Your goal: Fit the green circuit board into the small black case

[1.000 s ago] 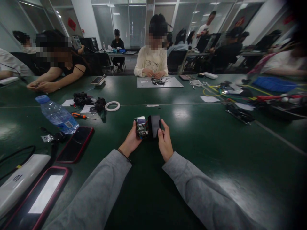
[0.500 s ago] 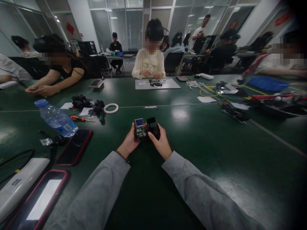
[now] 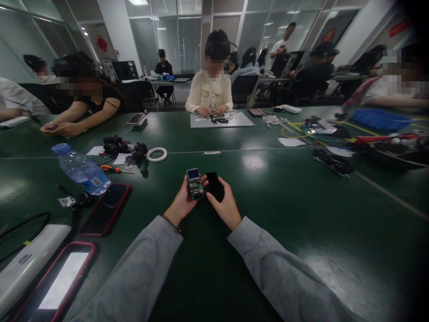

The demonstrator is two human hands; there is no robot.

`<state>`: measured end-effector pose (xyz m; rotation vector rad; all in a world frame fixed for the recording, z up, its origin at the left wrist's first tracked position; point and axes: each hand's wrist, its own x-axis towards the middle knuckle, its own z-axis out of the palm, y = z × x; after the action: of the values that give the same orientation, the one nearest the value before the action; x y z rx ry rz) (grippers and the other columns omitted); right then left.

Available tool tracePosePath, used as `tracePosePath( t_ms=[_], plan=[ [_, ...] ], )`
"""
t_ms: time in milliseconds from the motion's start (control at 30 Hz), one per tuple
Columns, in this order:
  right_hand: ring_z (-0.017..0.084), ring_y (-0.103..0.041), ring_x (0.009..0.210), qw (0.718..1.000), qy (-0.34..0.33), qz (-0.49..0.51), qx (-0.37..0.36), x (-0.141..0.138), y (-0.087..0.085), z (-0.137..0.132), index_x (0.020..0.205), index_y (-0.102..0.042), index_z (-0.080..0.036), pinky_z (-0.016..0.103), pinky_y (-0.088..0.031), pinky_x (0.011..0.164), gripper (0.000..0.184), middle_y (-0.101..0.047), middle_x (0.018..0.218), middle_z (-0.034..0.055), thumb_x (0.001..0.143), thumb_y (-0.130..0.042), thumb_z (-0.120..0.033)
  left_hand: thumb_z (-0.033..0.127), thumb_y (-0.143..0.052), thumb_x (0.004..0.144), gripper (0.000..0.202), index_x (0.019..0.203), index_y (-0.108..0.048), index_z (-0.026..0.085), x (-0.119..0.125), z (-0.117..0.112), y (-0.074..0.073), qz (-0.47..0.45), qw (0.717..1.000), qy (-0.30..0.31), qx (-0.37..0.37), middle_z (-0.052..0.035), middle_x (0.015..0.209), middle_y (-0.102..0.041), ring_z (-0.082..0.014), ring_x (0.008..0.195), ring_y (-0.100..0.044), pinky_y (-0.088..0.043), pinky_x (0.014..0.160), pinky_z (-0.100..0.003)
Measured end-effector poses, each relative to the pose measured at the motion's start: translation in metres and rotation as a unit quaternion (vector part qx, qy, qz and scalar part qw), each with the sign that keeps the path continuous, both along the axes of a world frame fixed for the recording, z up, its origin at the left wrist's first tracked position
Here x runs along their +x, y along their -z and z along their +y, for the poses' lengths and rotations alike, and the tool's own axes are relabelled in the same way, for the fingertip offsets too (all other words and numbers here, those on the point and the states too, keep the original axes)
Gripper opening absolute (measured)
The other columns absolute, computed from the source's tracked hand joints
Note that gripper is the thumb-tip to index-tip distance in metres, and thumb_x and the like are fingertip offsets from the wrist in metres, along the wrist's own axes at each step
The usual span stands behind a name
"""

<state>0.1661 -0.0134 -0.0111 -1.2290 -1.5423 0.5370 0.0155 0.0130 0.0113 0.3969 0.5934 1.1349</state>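
Plainly, both hands met low over the green desk [image 3: 301, 214], near its middle; whether they rested on it could not be told. The left hand [image 3: 181, 205] had its fingers closed round a small circuit board [image 3: 194, 184], whose little blue screen faced up. The right hand [image 3: 228, 206] had its fingers curled over a black casing [image 3: 214, 185], which touched the board's right side.

The board seemed to be held by its edges only. If the two parts were pushed together askew, the grip might slip, and the board could drop onto the hard desk or have its bare components strained. The water bottle [image 3: 82, 169] lay well apart to the left with its cap on, so a spill looked unlikely.

By count there were one board, one casing, one bottle, one white tape ring [image 3: 157, 154], one orange-handled screwdriver [image 3: 112, 168] and two red-edged phones [image 3: 104, 209] at the left.
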Motion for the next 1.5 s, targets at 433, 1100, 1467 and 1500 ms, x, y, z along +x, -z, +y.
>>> tracePosePath(
  t_ms=[433,1100,1467,1500],
  plan=[
    [0.024,-0.045,0.122,1.000,-0.022,0.000,-0.019,-0.001,-0.007,0.000,0.132,-0.038,-0.016,0.047,-0.037,0.106,0.056,-0.046,0.130,0.0130,0.081,-0.058,-0.029,0.048,-0.047,0.089,0.040,0.111,-0.061,0.018,-0.004,0.005,0.000,-0.051,0.998,0.002,-0.029,-0.0087,0.127,-0.059,-0.0195,0.100,-0.063,-0.051,0.086,-0.034],
    [0.031,-0.031,0.130,0.963,0.036,-0.251,0.095,-0.013,-0.023,-0.020,0.116,-0.054,-0.033,0.050,-0.028,0.100,0.039,-0.036,0.139,0.0027,0.080,-0.063,-0.044,0.053,-0.042,0.089,0.049,0.114,-0.062,0.016,-0.004,0.004,-0.002,-0.014,1.000,0.026,-0.012,-0.0100,0.115,-0.066,-0.0194,0.099,-0.064,-0.050,0.085,-0.031],
    [0.029,-0.038,0.123,0.961,0.051,-0.256,0.087,-0.012,-0.022,-0.017,0.105,-0.059,-0.029,0.047,-0.030,0.094,0.037,-0.042,0.130,0.0043,0.075,-0.068,-0.050,0.051,-0.042,0.090,0.048,0.115,-0.062,0.015,-0.002,0.002,-0.003,0.004,0.999,0.035,0.002,-0.0101,0.120,-0.064,-0.0187,0.098,-0.063,-0.050,0.085,-0.031],
    [0.029,-0.038,0.123,0.961,0.050,-0.258,0.088,-0.012,-0.022,-0.018,0.105,-0.059,-0.029,0.047,-0.030,0.094,0.037,-0.042,0.130,0.0044,0.075,-0.069,-0.049,0.051,-0.042,0.090,0.048,0.115,-0.062,0.015,-0.002,0.001,-0.003,0.004,0.999,0.035,0.004,-0.0102,0.120,-0.063,-0.0189,0.099,-0.063,-0.050,0.085,-0.031]
  ],
)
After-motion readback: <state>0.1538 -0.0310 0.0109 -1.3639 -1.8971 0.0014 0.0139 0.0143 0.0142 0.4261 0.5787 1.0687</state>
